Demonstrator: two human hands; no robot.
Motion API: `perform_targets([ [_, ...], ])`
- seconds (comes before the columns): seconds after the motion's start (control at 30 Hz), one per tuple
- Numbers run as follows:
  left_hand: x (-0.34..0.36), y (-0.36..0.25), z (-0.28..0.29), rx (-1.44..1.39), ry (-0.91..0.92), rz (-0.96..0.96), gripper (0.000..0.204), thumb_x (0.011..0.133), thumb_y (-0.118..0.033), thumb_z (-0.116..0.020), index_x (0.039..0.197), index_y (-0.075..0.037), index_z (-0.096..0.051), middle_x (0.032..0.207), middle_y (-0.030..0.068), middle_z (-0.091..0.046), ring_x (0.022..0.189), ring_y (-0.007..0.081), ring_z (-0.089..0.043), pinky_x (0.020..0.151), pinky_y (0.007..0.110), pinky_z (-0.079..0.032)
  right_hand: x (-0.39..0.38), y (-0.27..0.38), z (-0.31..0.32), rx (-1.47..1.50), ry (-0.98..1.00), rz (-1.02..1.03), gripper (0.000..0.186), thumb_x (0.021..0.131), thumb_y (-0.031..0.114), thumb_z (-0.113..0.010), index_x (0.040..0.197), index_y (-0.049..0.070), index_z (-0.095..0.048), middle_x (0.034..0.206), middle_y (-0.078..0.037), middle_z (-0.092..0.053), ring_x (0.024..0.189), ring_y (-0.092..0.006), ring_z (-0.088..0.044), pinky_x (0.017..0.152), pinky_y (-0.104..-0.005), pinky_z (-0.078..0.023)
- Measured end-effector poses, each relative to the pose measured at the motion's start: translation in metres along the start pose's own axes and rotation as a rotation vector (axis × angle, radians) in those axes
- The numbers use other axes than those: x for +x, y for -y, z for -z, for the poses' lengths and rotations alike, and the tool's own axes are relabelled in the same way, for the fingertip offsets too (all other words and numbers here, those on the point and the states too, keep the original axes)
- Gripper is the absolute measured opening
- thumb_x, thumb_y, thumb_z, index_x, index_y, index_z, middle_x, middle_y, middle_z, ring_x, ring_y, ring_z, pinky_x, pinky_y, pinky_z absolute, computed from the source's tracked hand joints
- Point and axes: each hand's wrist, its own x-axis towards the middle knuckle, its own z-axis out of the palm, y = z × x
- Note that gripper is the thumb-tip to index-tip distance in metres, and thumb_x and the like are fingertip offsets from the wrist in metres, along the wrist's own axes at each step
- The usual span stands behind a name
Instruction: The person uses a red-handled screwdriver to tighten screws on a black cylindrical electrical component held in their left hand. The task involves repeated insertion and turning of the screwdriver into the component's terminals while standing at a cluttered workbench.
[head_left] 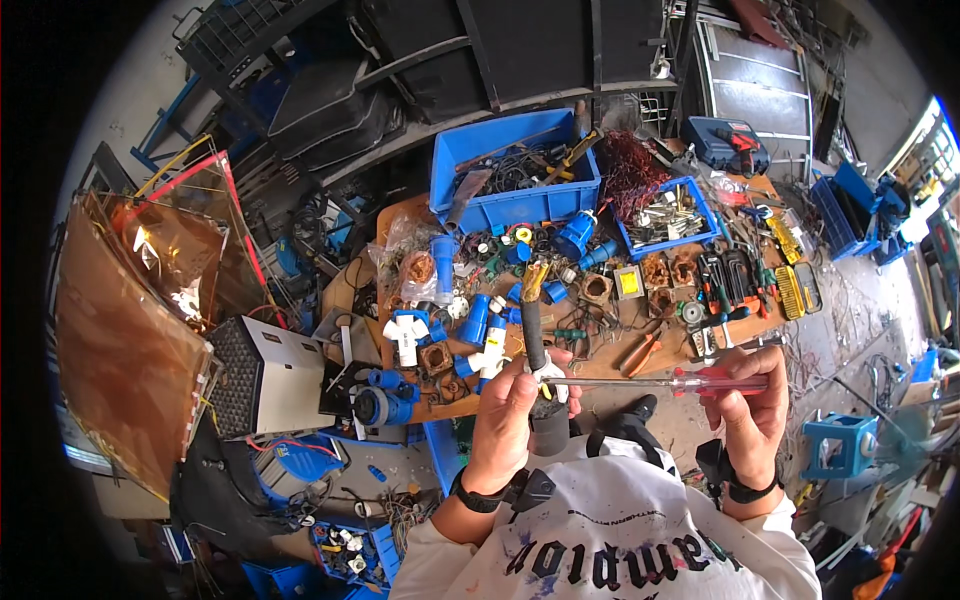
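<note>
My left hand (502, 425) grips a thick black cable (532, 325) with frayed yellowish wire ends at the top and a white fitting (550, 376) above a dark cylindrical part (549, 430). My right hand (745, 410) is closed on the red translucent handle of a screwdriver (715, 382). The long metal shaft runs leftward to the white fitting, where its tip meets or nearly meets it. Blue and white plug parts (478, 320) lie on the wooden bench (440, 407) just beyond my hands.
A blue crate (515, 205) of scrap and a smaller tray (668, 222) of metal parts stand at the back. Hand tools (730, 285) crowd the bench's right. A white-and-black cabinet (280, 375) and copper-coloured sheets (130, 340) are at left, a blue stool-like object (840, 445) at lower right.
</note>
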Motion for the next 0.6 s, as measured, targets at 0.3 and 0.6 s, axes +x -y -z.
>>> perform_targets([
  [0.3,-0.002,-0.003,-0.002,0.01,-0.016,0.011,0.055,0.094,-0.046,-0.05,0.119,0.003,-0.052,0.087,0.009,-0.062,0.079,0.015,-0.061,0.071,0.029,-0.052,-0.004,0.011,0.006,-0.108,-0.031,-0.14,0.031,0.093,0.027,-0.059,0.101,-0.001,-0.049,0.078,-0.007,-0.059,0.059,-0.0057,-0.047,0.052,-0.0192,-0.037],
  [0.6,-0.003,-0.003,-0.001,-0.021,-0.035,0.025,0.053,0.095,-0.045,-0.049,0.119,0.002,-0.053,0.086,0.0092,-0.062,0.077,0.0151,-0.061,0.07,0.029,-0.052,-0.004,0.008,0.012,-0.15,0.12,-0.04,0.026,0.088,0.014,-0.063,0.103,-0.002,-0.05,0.099,-0.012,-0.055,0.079,-0.0154,-0.055,0.072,-0.0277,-0.044],
])
